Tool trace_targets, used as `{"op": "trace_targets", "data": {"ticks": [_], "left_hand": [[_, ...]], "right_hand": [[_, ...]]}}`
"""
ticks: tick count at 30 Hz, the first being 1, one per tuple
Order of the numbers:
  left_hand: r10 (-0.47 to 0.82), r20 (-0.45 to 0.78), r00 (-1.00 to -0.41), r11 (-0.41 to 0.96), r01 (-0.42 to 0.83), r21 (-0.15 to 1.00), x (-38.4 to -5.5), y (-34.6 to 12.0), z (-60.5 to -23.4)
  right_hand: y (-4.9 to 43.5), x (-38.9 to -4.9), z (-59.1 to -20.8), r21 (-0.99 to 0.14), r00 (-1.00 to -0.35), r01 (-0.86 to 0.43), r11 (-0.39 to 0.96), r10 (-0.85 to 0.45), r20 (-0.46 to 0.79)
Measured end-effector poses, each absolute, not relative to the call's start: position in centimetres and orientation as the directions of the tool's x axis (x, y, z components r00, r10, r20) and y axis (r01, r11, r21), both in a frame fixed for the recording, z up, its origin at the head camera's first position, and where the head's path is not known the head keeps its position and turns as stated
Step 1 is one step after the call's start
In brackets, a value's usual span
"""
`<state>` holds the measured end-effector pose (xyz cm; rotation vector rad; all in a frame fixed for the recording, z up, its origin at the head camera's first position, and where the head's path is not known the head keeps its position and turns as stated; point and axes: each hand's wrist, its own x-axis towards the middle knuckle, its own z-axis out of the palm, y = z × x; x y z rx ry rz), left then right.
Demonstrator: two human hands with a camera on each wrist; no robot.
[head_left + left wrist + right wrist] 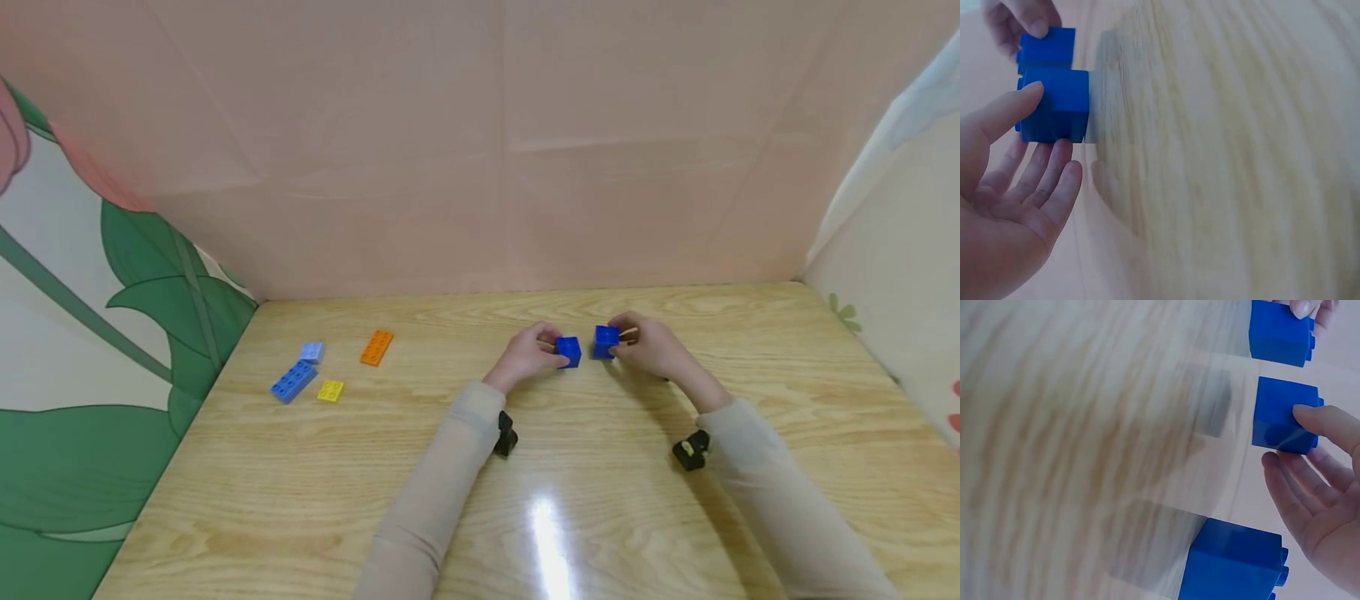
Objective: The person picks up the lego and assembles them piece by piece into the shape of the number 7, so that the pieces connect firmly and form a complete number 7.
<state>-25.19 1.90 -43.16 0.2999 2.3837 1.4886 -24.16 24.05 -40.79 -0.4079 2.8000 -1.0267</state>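
My left hand [527, 354] pinches a blue toy building block [568, 352] between thumb and fingers. In the left wrist view that block [1063, 106] stands upright at the tabletop, studs away from the wood. Just to its right, my right hand [651, 343] grips a second blue block [605, 342] of similar size. A small gap separates the two blocks in the head view. The right wrist view shows the second block [1282, 415] held a little off the surface, above its reflection. A third blue block [1232, 559] stands near the right hand, mostly hidden by it in the head view.
On the left of the wooden table [300, 500] lie a blue block [294, 382], a light blue block [312, 352], a yellow block [330, 391] and an orange block [377, 347]. A pinkish sheet [495, 208] rises along the back edge. Patterned panels flank both sides.
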Motion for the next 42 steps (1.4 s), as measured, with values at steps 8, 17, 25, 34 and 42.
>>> {"op": "trace_targets", "data": {"ticks": [8,17,25,34,42], "left_hand": [[0.341,-0.153,-0.927,0.427,0.008,0.904,-25.2,0.4,-43.1],[0.339,-0.175,-0.924,0.45,-0.004,0.893,-24.7,-1.6,-42.7],[0.319,-0.191,-0.928,0.46,-0.025,0.887,-24.0,-3.2,-42.6],[0.314,-0.201,-0.928,0.452,-0.04,0.891,-23.7,-4.4,-42.5],[0.339,-0.194,-0.921,0.427,-0.033,0.904,-23.7,-5.0,-42.5]], "right_hand": [[24.0,-24.1,-39.9,-0.729,-0.972,-0.167,0.664,-0.233,0.01],[22.9,-23.5,-38.8,-0.819,-0.983,-0.12,0.562,-0.18,0.02],[20.8,-23.2,-38.0,-0.865,-0.986,-0.071,0.496,-0.167,-0.015],[18.0,-23.2,-38.7,-0.884,-0.967,-0.108,0.455,-0.255,-0.013],[15.7,-23.3,-39.2,-0.9,-0.956,-0.129,0.417,-0.293,0.001]]}}
